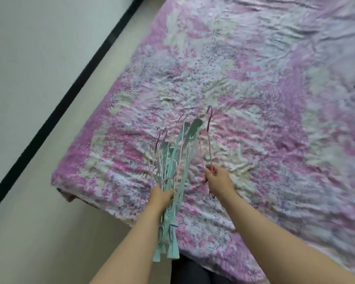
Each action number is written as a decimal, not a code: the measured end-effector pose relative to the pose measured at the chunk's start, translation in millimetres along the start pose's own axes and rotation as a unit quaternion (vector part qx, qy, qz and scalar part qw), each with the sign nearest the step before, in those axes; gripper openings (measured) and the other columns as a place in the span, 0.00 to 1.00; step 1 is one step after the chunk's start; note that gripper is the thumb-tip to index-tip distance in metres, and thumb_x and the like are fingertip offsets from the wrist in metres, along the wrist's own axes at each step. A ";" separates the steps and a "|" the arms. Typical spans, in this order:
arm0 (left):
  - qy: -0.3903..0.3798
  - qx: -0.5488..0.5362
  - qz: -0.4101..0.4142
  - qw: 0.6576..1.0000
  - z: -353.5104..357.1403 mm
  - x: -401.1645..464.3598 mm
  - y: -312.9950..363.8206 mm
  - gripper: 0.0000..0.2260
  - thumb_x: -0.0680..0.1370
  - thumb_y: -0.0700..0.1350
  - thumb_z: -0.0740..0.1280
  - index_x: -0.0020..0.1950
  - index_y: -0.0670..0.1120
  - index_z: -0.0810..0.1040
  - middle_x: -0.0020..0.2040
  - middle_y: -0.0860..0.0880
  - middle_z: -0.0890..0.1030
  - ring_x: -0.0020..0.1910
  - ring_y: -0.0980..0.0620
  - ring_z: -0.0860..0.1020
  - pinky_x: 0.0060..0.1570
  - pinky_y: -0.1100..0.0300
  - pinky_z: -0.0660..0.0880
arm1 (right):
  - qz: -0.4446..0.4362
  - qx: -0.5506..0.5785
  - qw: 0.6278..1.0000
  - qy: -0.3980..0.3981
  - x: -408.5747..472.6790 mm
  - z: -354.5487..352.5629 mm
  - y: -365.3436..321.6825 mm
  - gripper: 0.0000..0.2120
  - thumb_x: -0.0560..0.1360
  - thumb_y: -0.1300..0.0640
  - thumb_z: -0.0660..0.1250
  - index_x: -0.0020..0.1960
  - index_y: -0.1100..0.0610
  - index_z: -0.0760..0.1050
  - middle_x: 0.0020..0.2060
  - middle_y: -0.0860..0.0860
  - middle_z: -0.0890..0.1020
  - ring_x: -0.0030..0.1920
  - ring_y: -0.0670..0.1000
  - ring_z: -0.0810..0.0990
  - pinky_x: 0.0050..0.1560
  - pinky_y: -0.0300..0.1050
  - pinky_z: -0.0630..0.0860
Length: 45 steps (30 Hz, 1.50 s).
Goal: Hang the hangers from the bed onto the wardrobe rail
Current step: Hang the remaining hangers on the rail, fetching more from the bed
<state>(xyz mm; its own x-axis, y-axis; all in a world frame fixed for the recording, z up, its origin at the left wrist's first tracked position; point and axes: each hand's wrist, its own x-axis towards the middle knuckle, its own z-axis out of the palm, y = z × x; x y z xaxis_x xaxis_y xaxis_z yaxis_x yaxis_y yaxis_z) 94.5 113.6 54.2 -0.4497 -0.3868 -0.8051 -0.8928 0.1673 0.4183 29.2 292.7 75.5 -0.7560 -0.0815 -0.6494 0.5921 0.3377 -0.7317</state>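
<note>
Both bare forearms reach forward over the wrinkled pink-and-lilac floral bedsheet (244, 83). Left hand (161, 196) fingers curled tight round a fanned bundle of flat mint-green plastic hangers (177, 158), mixed with thin pale ones, held above the bed's edge. Right hand (218, 177) pinches a thin pink wire hanger (208, 136), hook pointing away.

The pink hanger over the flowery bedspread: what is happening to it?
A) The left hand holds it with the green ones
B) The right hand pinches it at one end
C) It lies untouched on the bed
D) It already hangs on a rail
B: the right hand pinches the thin pink hanger at its near end, apart from the bunch of green hangers gripped by the left hand.
</note>
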 end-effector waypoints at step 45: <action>0.408 -0.826 0.040 0.387 232.2 -712.5 -670.3 0.07 0.81 0.39 0.58 0.58 0.38 0.68 0.27 0.48 0.80 0.22 0.56 0.77 0.21 0.65 0.72 | -0.108 -0.515 0.574 -0.627 -722.8 142.1 378.6 0.22 0.79 0.41 0.57 0.60 0.59 0.66 0.49 0.62 0.75 0.34 0.53 0.75 0.28 0.41 0.66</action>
<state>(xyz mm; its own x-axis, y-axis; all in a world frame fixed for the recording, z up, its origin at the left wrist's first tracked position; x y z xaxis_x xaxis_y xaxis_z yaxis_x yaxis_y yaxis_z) 1007.0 487.6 249.7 0.2855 -0.7107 -0.6429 0.6625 -0.3383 0.6683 839.5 346.2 238.4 0.3974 -0.6191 -0.6773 -0.4452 0.5154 -0.7323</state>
